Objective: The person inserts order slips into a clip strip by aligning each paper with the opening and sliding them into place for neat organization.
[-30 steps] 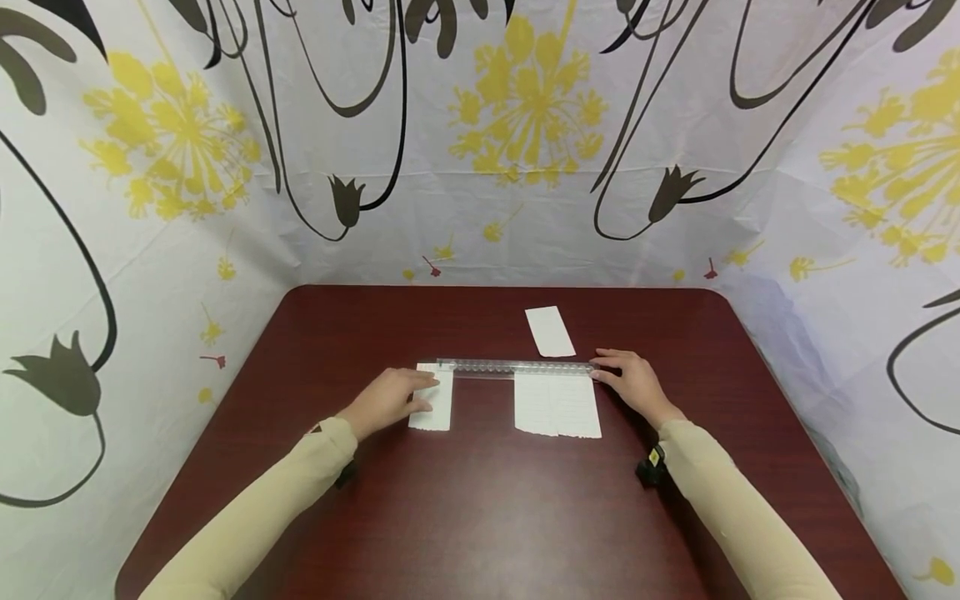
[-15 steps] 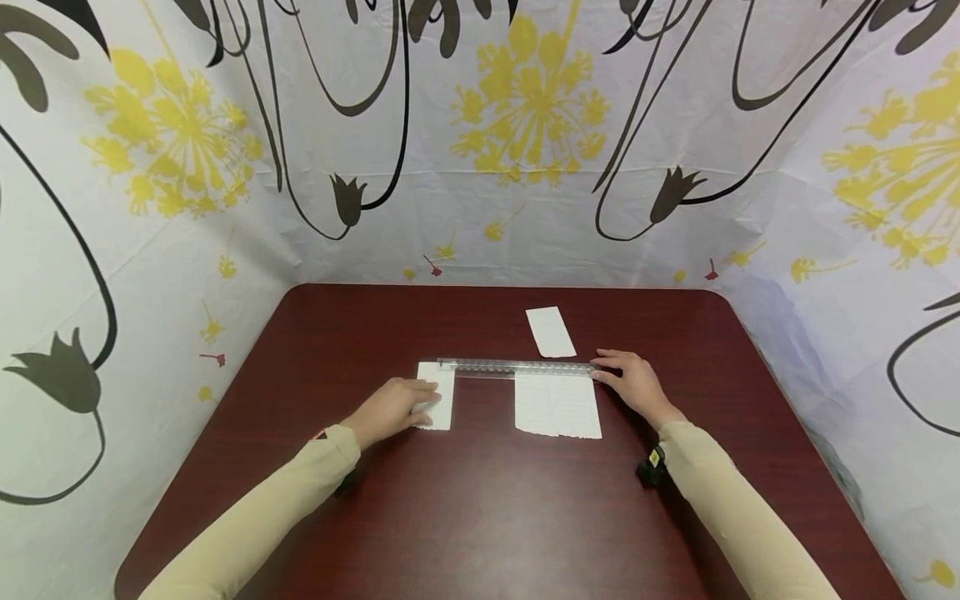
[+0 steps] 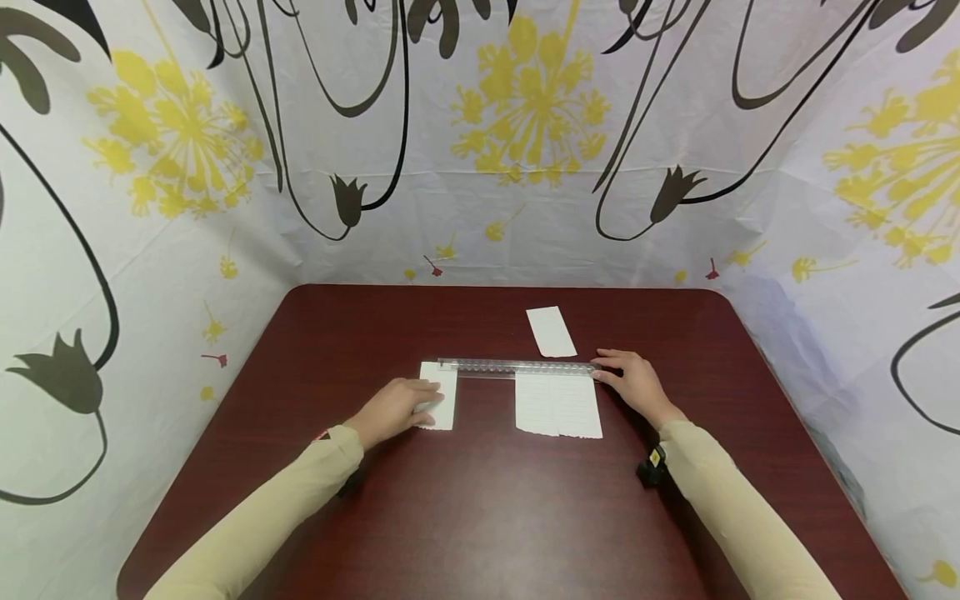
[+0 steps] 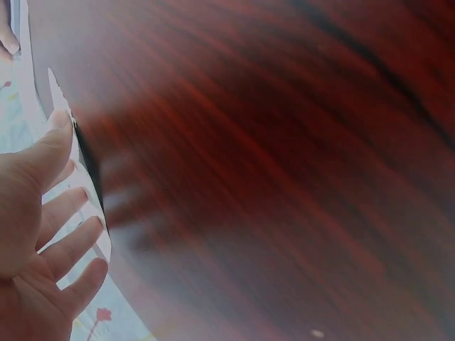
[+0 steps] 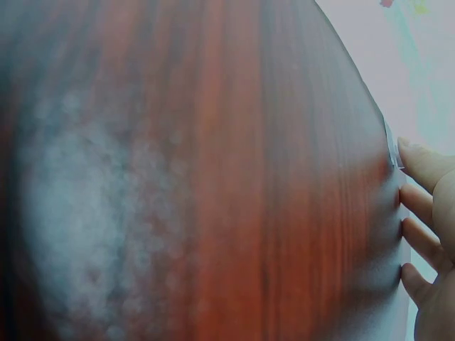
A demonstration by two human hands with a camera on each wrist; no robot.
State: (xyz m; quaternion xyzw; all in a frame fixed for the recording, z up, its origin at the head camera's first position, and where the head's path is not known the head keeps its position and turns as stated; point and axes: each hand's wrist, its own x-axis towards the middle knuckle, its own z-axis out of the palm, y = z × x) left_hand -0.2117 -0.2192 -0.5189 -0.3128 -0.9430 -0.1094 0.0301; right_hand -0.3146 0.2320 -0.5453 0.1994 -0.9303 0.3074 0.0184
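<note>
My left hand (image 3: 393, 410) rests its fingers on a white paper slip (image 3: 446, 402); in the left wrist view the thumb lies at the edge of the slip (image 4: 55, 89) and the fingers are spread over it. A clear plastic ruler (image 3: 487, 367) runs across the top of this slip and of two lined paper slips (image 3: 557, 407) lying side by side. My right hand (image 3: 633, 383) holds the ruler's right end between thumb and forefinger. The ruler's tip (image 5: 393, 145) shows beside the right thumb in the right wrist view.
Another white slip (image 3: 551, 332) lies slanted behind the ruler. All of it is on a dark red wooden table (image 3: 480, 508) with rounded far corners. A white sheet printed with flowers (image 3: 465, 150) hangs behind the table and along both sides.
The left slip has slid slightly right under my left hand, nearer to the paired slips. Its fingers shifted a little on it. Right hand and ruler stay where they were.
</note>
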